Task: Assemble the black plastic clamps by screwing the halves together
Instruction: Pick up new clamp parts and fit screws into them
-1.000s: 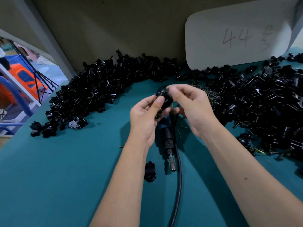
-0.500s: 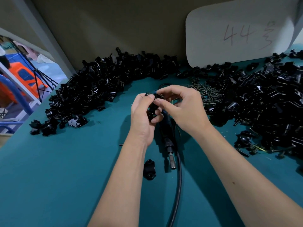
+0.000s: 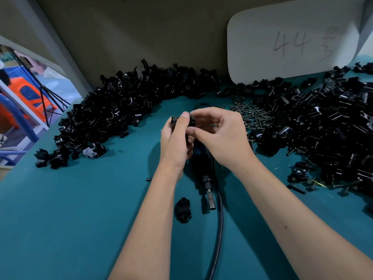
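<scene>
Both hands are working above the table's middle: the left hand (image 3: 177, 138) is gripping a black clamp (image 3: 175, 120), the right hand (image 3: 220, 134) pinching it. The screwdriver (image 3: 206, 184) is lying unused; large piles of parts (image 3: 323, 122) are awaiting assembly.

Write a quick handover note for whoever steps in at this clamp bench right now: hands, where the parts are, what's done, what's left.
Left hand: grips a black clamp piece, thumb over it.
Right hand: fingertips pinch at the same piece; a screw between them can't be seen.
Powered screwdriver lies on the green table below the hands, unheld, cable trailing toward you.
One loose clamp half lies left of the driver tip.
Screws are heaped right of the hands; clamp parts are piled left and right.
Done: pieces brought together in hand.
Left: seat the screw, drive it, repeat.
</scene>
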A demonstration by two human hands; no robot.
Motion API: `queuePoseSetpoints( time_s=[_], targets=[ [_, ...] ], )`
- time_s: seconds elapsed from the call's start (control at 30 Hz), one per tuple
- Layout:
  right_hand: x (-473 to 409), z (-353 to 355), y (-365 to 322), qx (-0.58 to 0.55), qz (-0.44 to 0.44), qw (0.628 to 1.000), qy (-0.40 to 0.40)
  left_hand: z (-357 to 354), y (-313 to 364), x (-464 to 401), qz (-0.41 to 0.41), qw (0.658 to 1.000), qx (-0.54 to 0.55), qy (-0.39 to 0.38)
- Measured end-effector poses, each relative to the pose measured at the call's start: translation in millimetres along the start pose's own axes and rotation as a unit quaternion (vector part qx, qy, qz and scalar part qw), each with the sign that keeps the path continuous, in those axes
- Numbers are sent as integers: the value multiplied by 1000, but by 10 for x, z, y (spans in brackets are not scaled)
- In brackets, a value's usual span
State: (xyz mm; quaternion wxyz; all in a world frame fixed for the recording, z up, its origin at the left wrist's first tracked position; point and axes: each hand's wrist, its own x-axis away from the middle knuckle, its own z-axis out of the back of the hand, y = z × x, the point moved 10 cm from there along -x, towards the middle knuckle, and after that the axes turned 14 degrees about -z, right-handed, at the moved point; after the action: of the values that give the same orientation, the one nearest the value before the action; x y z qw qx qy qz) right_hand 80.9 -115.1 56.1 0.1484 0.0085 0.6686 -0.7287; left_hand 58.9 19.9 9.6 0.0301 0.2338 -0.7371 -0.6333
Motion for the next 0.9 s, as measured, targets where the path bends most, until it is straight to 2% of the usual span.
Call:
queuePoseSetpoints(
  time_s=[0.1,0.27,0.33,0.4,0.47,0.5,0.57,0.67,0.77,0.83,0.9],
  targets=[
    [21,-16,-10,26,7,1000,13,12,25,-4,-7,1000,26,1],
    [38,-57,-23,85,6,996,20,64,-72,0,31,996,69,56],
    [24,31,-25,141,1,988,67,102,-116,0,56,990,104,71],
    [-9,77,66,303,-39,946,106,150,-171,-10,87,984,134,74],
    [-9,18,288,430,-132,890,73,194,-239,-10,125,981,137,66],
    [3,-29,377,456,-162,874,51,217,-264,-7,139,980,129,62],
    [-3,-81,446,466,-186,864,29,246,-279,-4,152,980,118,50],
    [-61,-39,491,389,-218,895,-5,231,-286,25,171,979,109,17],
    [-79,88,594,185,-273,944,-13,225,-307,50,197,976,89,-17],
    [-79,171,632,36,-302,952,-15,227,-319,58,207,976,55,-45],
    [-97,273,600,-62,-311,948,-17,221,-328,66,213,974,30,-68]
  ],
)
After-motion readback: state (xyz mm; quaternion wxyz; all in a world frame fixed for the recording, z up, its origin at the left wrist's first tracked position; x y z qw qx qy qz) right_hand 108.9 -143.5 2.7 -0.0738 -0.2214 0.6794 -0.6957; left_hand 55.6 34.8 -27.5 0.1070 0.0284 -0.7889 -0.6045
